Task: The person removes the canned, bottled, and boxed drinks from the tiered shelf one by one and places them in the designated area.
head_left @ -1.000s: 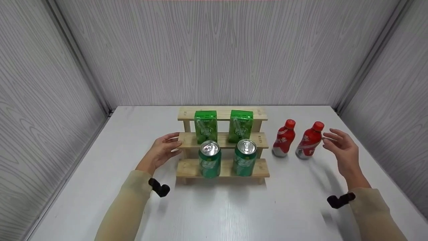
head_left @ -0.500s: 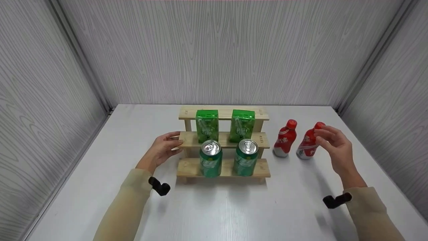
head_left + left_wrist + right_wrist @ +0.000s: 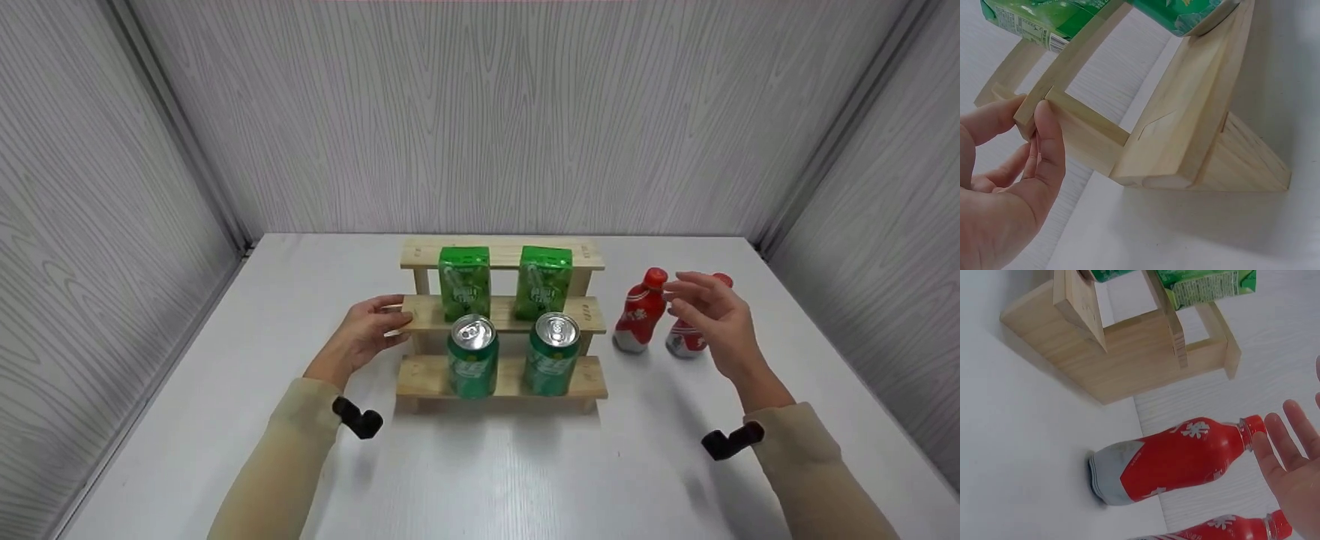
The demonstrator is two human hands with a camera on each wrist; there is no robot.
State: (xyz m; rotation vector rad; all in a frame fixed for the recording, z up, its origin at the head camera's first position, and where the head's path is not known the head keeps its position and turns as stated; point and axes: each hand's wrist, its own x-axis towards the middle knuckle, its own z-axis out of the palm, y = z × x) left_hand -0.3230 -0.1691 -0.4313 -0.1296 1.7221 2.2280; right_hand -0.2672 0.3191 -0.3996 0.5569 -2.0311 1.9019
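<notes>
A three-step wooden rack [image 3: 502,309] stands on the white table. My left hand [image 3: 366,335] pinches the left end of its middle board between thumb and fingers, as the left wrist view also shows. Two green drink cartons [image 3: 464,289] [image 3: 544,289] stand on that middle step, and two green soda cans [image 3: 473,367] [image 3: 551,367] on the lowest. To the right are two red bottles with red caps. My right hand [image 3: 716,319] holds nothing, its fingers spread close to the cap of the nearer bottle [image 3: 1179,461]. In the head view it partly hides the farther bottle [image 3: 684,343].
The rack's top board [image 3: 502,251] bears nothing. Grey wood-grain panels [image 3: 480,120] enclose the table [image 3: 487,472] at the back and both sides. The bottles stand just right of the rack.
My right hand has moved left from beside the farther bottle, past its cap, to the nearer bottle's cap. The left hand keeps its grip on the rack.
</notes>
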